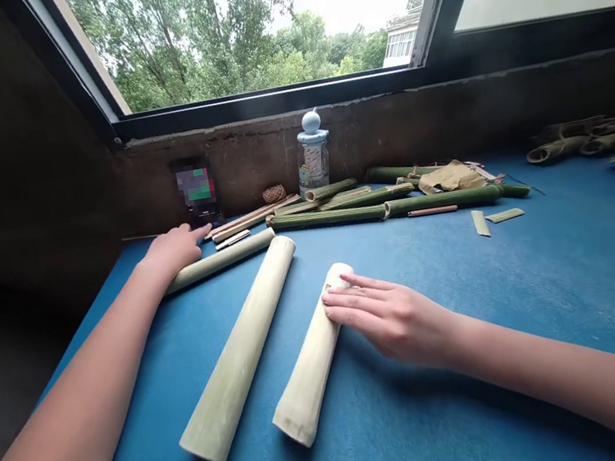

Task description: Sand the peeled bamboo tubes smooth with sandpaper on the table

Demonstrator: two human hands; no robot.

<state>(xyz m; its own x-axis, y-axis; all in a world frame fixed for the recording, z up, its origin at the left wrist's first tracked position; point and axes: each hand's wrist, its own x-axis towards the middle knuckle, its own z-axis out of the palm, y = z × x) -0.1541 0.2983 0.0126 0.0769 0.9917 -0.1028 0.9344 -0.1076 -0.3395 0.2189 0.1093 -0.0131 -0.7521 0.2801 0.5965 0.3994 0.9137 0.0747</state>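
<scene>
Left forearm (76, 434) outstretched; right fingers (354, 300) on short bamboo (309, 372).

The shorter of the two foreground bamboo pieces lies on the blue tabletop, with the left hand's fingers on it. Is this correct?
The hand is wrong: the head view shows the right hand with its fingers on the shorter bamboo piece.

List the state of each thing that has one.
Screened device: upright, lit
Jar: upright, lidded
Twine: wound
Tan sheet: crumpled
Longest pale bamboo: lying, untouched
Holed bamboo: lying, touched
Green bamboo: lying
Window: apparently open
Left hand: extended
Right hand: resting on holed bamboo
</scene>
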